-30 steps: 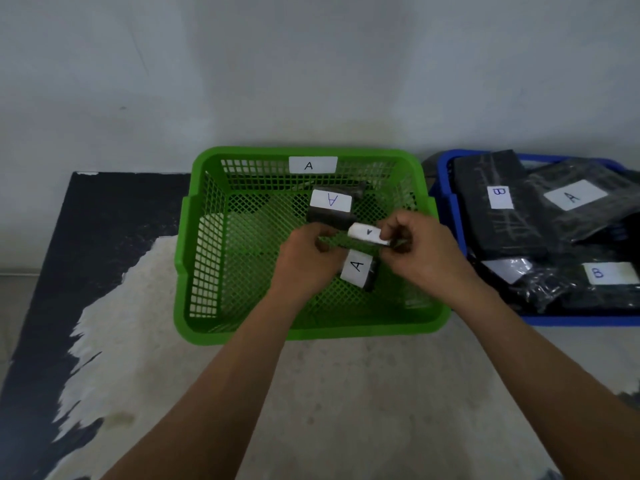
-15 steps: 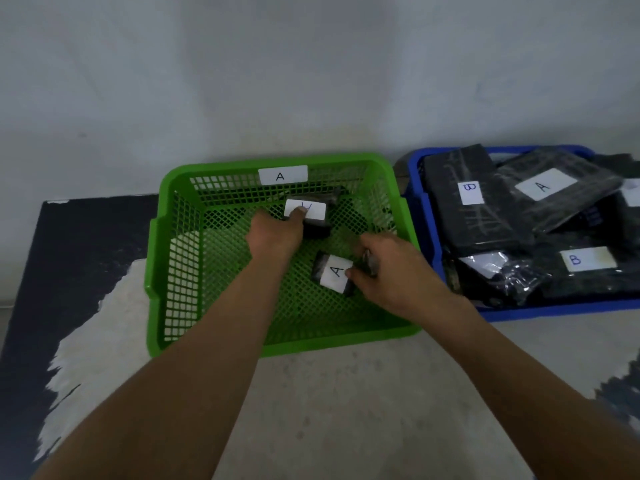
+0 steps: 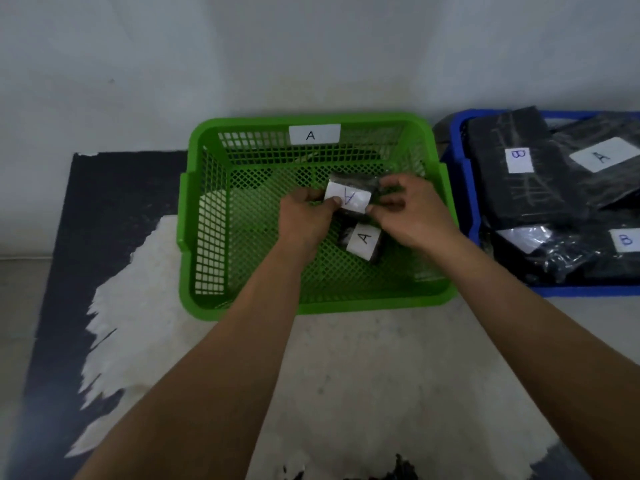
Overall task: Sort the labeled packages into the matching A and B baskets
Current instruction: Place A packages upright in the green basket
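Note:
A green mesh basket (image 3: 207,216) with an A tag on its back wall stands in the middle. Inside it, my left hand (image 3: 304,220) and my right hand (image 3: 412,213) both pinch a small black package with a white A label (image 3: 348,197), held above the basket floor. A second small A-labeled package (image 3: 363,240) lies on the floor just below my hands. To the right, a blue basket (image 3: 457,161) holds several black packages, labeled B (image 3: 519,159), A (image 3: 602,155) and B (image 3: 625,240).
The baskets stand against a pale wall on a floor with a dark mat (image 3: 104,202) at the left and a white patch (image 3: 145,306) in front. A dark scrap (image 3: 398,469) shows at the bottom edge.
My left hand had its fingers on the rear A package while my right hand was at the front one. Now both hands hold the rear package together.

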